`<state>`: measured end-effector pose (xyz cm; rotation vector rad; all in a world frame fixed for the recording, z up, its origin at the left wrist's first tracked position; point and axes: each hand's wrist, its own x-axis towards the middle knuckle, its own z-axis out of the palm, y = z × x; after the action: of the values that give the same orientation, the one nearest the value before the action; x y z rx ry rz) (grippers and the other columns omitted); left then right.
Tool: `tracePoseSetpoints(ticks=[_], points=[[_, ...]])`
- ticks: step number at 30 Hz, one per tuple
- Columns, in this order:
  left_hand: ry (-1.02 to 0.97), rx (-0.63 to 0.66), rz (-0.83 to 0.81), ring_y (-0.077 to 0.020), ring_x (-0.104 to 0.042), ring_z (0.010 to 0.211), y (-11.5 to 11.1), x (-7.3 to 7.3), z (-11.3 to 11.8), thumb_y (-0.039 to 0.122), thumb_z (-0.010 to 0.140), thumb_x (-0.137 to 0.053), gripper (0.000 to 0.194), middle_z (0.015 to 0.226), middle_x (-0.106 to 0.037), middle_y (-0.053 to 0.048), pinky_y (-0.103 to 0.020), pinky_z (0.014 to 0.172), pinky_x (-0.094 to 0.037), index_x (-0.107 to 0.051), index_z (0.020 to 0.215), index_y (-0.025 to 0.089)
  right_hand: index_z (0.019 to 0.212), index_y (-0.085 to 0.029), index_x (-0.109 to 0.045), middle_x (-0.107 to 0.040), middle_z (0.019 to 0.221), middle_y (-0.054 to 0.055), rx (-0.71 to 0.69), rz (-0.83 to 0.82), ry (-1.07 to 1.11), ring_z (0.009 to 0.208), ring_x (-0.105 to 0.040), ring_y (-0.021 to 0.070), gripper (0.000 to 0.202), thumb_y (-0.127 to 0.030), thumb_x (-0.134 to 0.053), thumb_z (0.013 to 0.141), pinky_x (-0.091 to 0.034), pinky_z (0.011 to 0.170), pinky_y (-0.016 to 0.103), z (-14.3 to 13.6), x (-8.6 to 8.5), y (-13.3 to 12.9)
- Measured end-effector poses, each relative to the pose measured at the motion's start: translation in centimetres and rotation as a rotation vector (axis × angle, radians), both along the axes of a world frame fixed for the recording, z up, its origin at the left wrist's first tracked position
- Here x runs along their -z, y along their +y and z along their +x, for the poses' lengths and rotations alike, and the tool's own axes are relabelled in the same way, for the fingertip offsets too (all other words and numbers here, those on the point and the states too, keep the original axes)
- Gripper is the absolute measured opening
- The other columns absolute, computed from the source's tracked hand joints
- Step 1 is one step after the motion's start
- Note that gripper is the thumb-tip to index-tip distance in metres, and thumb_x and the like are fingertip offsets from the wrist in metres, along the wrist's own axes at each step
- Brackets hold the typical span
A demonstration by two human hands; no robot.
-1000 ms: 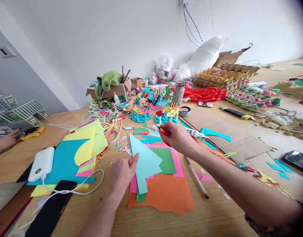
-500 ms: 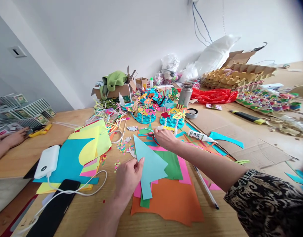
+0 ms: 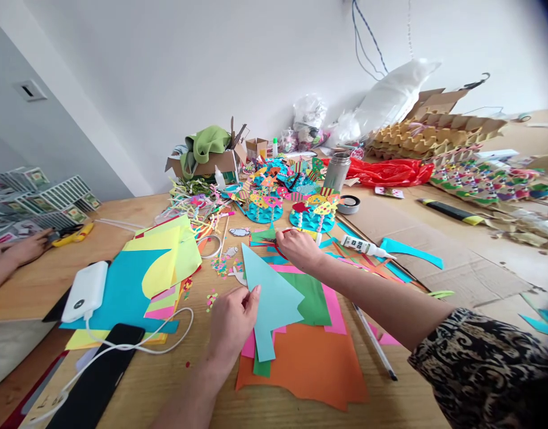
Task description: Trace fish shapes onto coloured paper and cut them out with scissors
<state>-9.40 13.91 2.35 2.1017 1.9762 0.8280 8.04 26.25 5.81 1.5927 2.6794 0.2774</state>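
One light-blue paper piece [image 3: 270, 298] overlies the pink sheet [image 3: 334, 317], green sheet [image 3: 313, 298] and orange sheet [image 3: 309, 370] on the table [image 3: 390, 408]. Left hand [image 3: 235, 316]: fingers curled, thumb pinching the piece's left edge. Right hand [image 3: 299, 247]: closed on red-handled scissors [image 3: 271, 241] near the piece's pointed tip.

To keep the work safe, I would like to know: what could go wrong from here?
The red-handled scissors in the right hand might nick the green paper scrap nearby. The left hand might crease the pale blue paper it touches. The left forearm could snag the white cable, tugging the power bank.
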Motion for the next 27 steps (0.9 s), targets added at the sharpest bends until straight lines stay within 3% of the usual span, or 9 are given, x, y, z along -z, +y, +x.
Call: tracePoseSetpoints(ticks=[3, 6, 8, 10, 13, 19, 22, 24, 27], points=[[-0.063, 0.011, 0.078, -0.0121, -0.045, 0.05, 0.0, 0.1, -0.1, 0.037, 0.091, -0.047, 0.039, 0.054, -0.055, -0.001, -0.027, 0.055, -0.029, -0.05, 0.056, 0.019, 0.1, -0.01, -0.054, -0.066, 0.092, 0.02, 0.01, 0.061, 0.053, 0.092, -0.063, 0.0276, 0.022, -0.005, -0.035, 0.089, -0.042, 0.067, 0.03, -0.2, -1.8, -1.5], [-0.208, 0.09, 0.208, -0.0147, -0.057, 0.066, 0.0, 0.1, -0.1, 0.032, 0.091, -0.05, 0.019, 0.077, -0.065, -0.004, -0.026, 0.065, -0.041, -0.063, 0.09, 0.018, 0.102, -0.013, -0.051, -0.068, 0.087, 0.015, 0.06, 0.091, 0.158, 0.084, -0.064, 0.0249, 0.018, -0.009, -0.042, 0.087, -0.039, 0.059, 0.027, -0.5, -3.4, -3.4], [-0.226, 0.17, 0.311, -0.0185, -0.061, 0.086, -0.1, 0.0, 0.2, 0.031, 0.088, -0.055, 0.03, 0.098, -0.066, -0.008, -0.029, 0.078, -0.046, -0.057, 0.116, 0.018, 0.094, -0.016, -0.052, -0.069, 0.079, 0.009, 0.106, 0.011, 0.388, 0.072, -0.065, 0.0207, 0.01, -0.017, -0.05, 0.084, -0.038, 0.053, 0.024, -0.6, -3.7, -4.5], [-0.145, 0.227, 0.379, -0.0234, -0.056, 0.105, -0.3, -0.1, 0.6, 0.035, 0.083, -0.063, 0.049, 0.113, -0.06, -0.012, -0.036, 0.091, -0.045, -0.049, 0.127, 0.019, 0.08, -0.019, -0.052, -0.068, 0.07, 0.004, 0.146, -0.139, 0.685, 0.061, -0.063, 0.0169, 0.006, -0.02, -0.057, 0.078, -0.037, 0.049, 0.022, -0.7, -3.5, -5.3], [-0.02, 0.233, 0.396, -0.0287, -0.049, 0.114, -0.8, -0.3, 1.2, 0.04, 0.075, -0.072, 0.064, 0.122, -0.052, -0.015, -0.043, 0.095, -0.044, -0.047, 0.13, 0.018, 0.068, -0.02, -0.049, -0.062, 0.056, 0.0, 0.212, -0.361, 1.012, 0.049, -0.059, 0.0142, 0.013, -0.017, -0.061, 0.07, -0.036, 0.042, 0.021, -0.7, -2.8, -6.1], [-0.054, 0.259, 0.422, -0.0263, -0.052, 0.104, -1.6, -0.6, 1.2, 0.009, 0.076, -0.059, 0.038, 0.109, -0.054, -0.012, -0.042, 0.091, -0.045, -0.059, 0.113, 0.018, 0.07, -0.019, -0.048, -0.058, 0.046, -0.005, 0.339, -0.767, 1.391, 0.038, -0.055, 0.0117, 0.02, -0.017, -0.067, 0.067, -0.039, 0.034, 0.02, -0.6, -3.6, -8.2], [-0.317, 0.228, 0.397, -0.0218, -0.057, 0.09, -1.4, -0.5, 1.2, 0.011, 0.08, -0.055, 0.021, 0.091, -0.061, -0.007, -0.035, 0.083, -0.047, -0.064, 0.096, 0.02, 0.072, -0.018, -0.049, -0.065, 0.057, 0.0, 0.305, -0.762, 1.533, 0.043, -0.057, 0.0123, 0.028, -0.029, -0.075, 0.066, -0.042, 0.037, 0.021, -0.4, -3.9, -9.4], [-0.615, 0.126, 0.279, -0.0201, -0.06, 0.084, -1.0, -0.5, 1.1, 0.019, 0.082, -0.058, 0.012, 0.086, -0.064, -0.005, -0.032, 0.079, -0.047, -0.066, 0.091, 0.02, 0.076, -0.019, -0.05, -0.067, 0.062, 0.001, 0.274, -0.63, 1.66, 0.047, -0.06, 0.0134, 0.033, -0.036, -0.076, 0.066, -0.046, 0.041, 0.023, 0.1, -3.3, -10.0], [-1.103, -0.009, 0.045, -0.0177, -0.061, 0.077, -0.3, -0.8, 1.0, 0.028, 0.075, -0.068, 0.016, 0.08, -0.068, -0.003, -0.029, 0.073, -0.047, -0.068, 0.087, 0.018, 0.081, -0.02, -0.05, -0.065, 0.064, -0.001, 0.26, -0.347, 1.813, 0.055, -0.061, 0.0145, 0.036, -0.039, -0.077, 0.067, -0.049, 0.049, 0.026, 0.7, -1.7, -10.1]])
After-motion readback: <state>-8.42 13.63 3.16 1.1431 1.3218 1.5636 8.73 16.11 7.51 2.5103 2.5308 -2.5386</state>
